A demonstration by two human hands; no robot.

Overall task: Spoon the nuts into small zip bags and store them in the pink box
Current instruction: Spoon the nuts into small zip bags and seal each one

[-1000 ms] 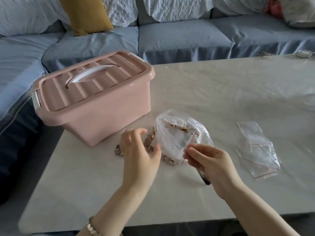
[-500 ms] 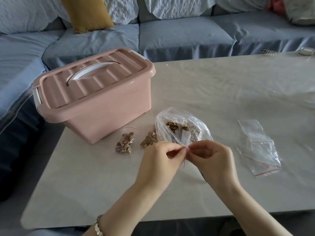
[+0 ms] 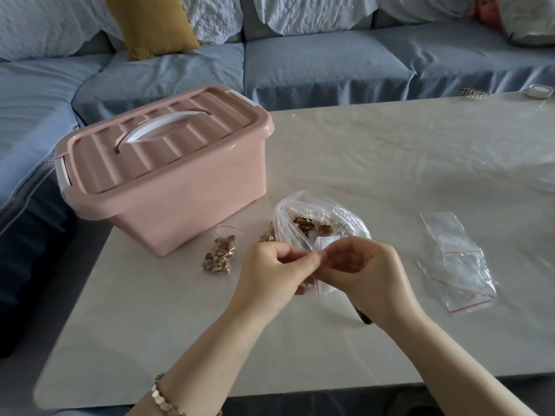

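1. A second ago the hands are apart. The left hand [image 3: 274, 273] hovers open by the filled packets, and the right hand [image 3: 365, 270] alone holds a small zip bag [image 3: 326, 244]. Now they meet at centre frame, and the thumb and fingers of each pinch the bag's top edge.
2. The bag looks empty, so they are probably pulling its zip open for filling. Whether it has parted yet is hidden.
3. A dark handle [image 3: 364, 318], perhaps the spoon, pokes out beneath the right hand. Its grip on that I cannot tell.
4. The large bag of nuts [image 3: 315, 211] stands open just behind the hands, unmoved.
5. One filled packet [image 3: 219, 256] lies left of centre and another [image 3: 267, 235] lies half hidden. Both are still outside the pink box [image 3: 180, 187], whose lid is shut.
6. Spare bags [image 3: 459, 262] wait at right.
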